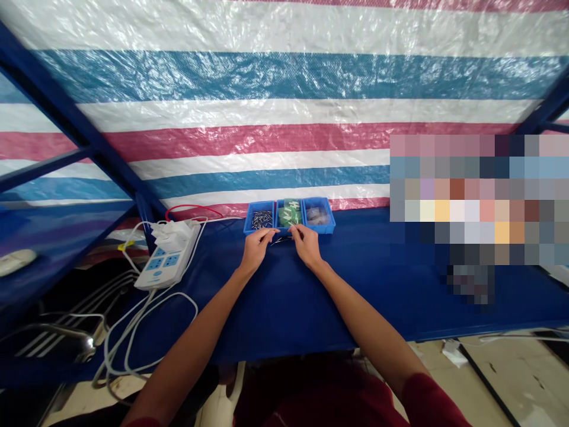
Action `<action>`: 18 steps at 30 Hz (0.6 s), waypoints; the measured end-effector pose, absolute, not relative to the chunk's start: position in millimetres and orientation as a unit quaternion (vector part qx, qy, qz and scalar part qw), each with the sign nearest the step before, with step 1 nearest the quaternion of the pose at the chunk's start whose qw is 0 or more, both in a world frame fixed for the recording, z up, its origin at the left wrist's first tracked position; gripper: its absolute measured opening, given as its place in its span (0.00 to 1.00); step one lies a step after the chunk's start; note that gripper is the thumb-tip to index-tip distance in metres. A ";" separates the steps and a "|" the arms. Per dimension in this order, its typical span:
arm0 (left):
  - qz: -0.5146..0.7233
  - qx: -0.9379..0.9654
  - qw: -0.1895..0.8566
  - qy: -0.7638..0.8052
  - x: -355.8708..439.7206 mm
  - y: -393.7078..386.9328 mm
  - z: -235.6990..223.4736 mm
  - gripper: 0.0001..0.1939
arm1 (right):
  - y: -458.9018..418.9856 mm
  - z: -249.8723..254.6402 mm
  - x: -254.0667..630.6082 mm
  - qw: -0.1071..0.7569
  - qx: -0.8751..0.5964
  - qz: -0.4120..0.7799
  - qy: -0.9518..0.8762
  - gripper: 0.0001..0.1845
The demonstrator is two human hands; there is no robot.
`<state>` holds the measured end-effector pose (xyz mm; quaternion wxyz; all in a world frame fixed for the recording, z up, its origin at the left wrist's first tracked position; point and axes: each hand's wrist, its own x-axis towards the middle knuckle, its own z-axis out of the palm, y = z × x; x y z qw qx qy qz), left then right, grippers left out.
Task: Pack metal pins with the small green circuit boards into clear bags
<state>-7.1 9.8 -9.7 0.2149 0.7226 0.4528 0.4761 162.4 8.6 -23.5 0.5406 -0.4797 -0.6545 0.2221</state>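
Observation:
Both hands are over the blue table, just in front of three small blue bins. My left hand (255, 249) is closed in a pinch near the left bin (247, 224), which holds many small dark metal pieces (262, 219). My right hand (306, 244) pinches with thumb and forefinger in front of the middle bin (279, 204), where small white and green pieces (290, 212) lie. What either hand's fingertips hold is too small to make out. Thin dark pieces (281, 239) show between the hands. Clear plastic-looking pieces (317, 216) fill the right bin (331, 224).
A white power strip (162, 261) with plugs and looping white cables (133, 332) occupies the table's left side. Blue metal frame bars (102, 157) rise at the left. A striped plastic sheet (284, 142) hangs behind the table (284, 314). The right side is partly pixelated.

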 end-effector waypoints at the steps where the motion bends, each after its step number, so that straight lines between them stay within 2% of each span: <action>1: 0.472 0.731 0.202 0.449 -7.9 10.5 -8.9 0.15 | 8.5 -23.4 162.5 0.542 -0.480 0.222 -0.654 0.20; 4: 0.455 0.748 0.195 0.442 -9.2 12.0 -7.6 0.16 | 8.3 -22.9 162.9 0.543 -0.480 0.226 -0.651 0.20; 10: 0.427 0.732 0.250 0.468 -8.9 8.8 -8.1 0.15 | 7.4 -22.7 162.8 0.527 -0.436 0.252 -0.685 0.14; 18: 0.479 0.692 0.314 0.439 -9.1 11.2 -9.7 0.14 | 10.4 -28.1 159.5 0.495 -0.427 0.237 -0.718 0.11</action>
